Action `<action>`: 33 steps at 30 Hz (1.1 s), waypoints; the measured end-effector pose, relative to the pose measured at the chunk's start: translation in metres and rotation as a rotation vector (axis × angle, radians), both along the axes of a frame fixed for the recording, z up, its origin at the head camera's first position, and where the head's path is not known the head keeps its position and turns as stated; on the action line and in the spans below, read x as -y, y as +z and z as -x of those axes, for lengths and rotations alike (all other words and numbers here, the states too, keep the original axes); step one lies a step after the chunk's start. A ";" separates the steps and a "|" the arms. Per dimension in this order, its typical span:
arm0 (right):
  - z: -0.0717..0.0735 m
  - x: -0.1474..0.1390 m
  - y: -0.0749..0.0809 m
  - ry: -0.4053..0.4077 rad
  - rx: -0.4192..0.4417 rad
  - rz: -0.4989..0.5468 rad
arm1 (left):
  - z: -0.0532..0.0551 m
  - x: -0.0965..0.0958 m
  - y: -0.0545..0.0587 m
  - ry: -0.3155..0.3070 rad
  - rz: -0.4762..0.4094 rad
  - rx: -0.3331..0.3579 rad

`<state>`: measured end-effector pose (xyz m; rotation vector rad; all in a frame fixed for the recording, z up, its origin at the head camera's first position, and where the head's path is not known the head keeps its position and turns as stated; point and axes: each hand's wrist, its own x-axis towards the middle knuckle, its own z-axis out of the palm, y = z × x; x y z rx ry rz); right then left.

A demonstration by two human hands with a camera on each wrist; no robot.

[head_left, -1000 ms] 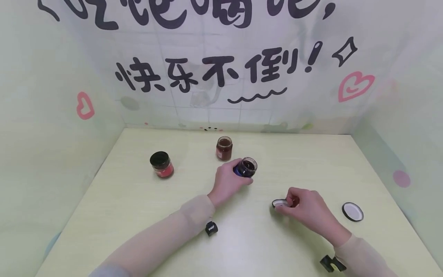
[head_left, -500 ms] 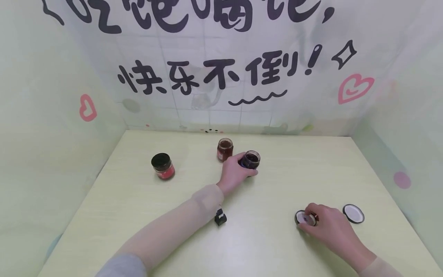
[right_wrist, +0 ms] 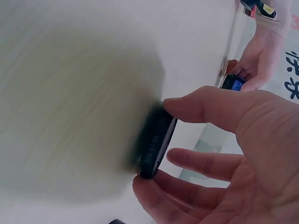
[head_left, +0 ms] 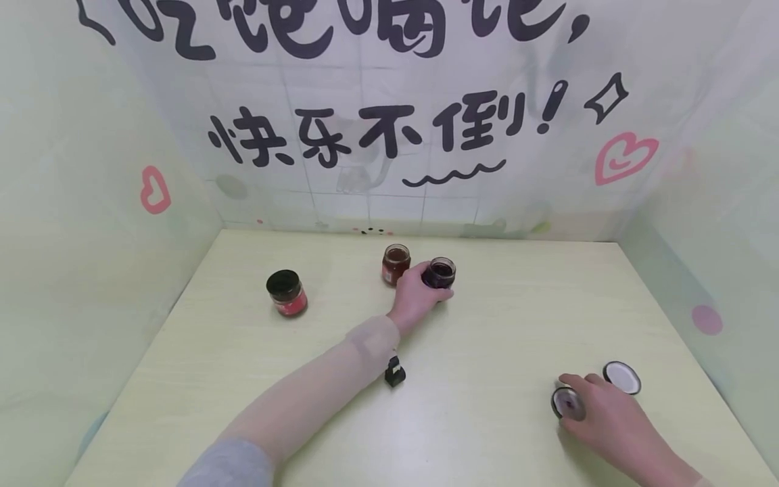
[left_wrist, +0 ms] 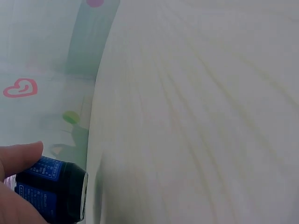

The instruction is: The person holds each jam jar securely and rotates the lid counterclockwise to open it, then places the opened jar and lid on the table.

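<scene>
My left hand [head_left: 415, 299] grips an open glass jar [head_left: 440, 273] with dark contents, its blue label [left_wrist: 41, 198] showing in the left wrist view. The jar stands nearly upright, its base close over the table. Just left of it is a second open jar [head_left: 396, 265], reddish-brown, its lower right overlapped by the hand in the head view. At the right front, my right hand [head_left: 617, 423] pinches a black jar lid [right_wrist: 158, 142] by its rim between thumb and fingers. The lid's pale inside, with a dark smear, faces up in the head view.
Another lid [head_left: 622, 377], pale side up, lies just beyond the right hand. A jar with a black lid on and a red label [head_left: 287, 293] stands at the left on the pale table [head_left: 487, 325]. Printed cloth walls [head_left: 365, 203] bound the table at the back and sides.
My left hand has carried the dark jar back, beside the reddish-brown jar, and set it more upright. My right hand has moved the lid right and toward me, near the other lid.
</scene>
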<state>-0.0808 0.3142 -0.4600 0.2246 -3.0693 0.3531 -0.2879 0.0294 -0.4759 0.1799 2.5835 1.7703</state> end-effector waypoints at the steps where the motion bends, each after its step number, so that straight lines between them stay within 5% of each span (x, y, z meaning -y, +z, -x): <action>1: -0.001 -0.002 0.000 0.001 0.011 -0.003 | 0.001 -0.001 0.000 0.002 0.000 -0.004; 17: -0.013 -0.026 -0.002 -0.020 0.105 -0.043 | 0.013 -0.015 -0.007 0.066 0.034 0.009; 33: -0.015 -0.022 -0.002 0.027 0.093 -0.113 | 0.016 -0.012 -0.014 0.066 0.080 0.003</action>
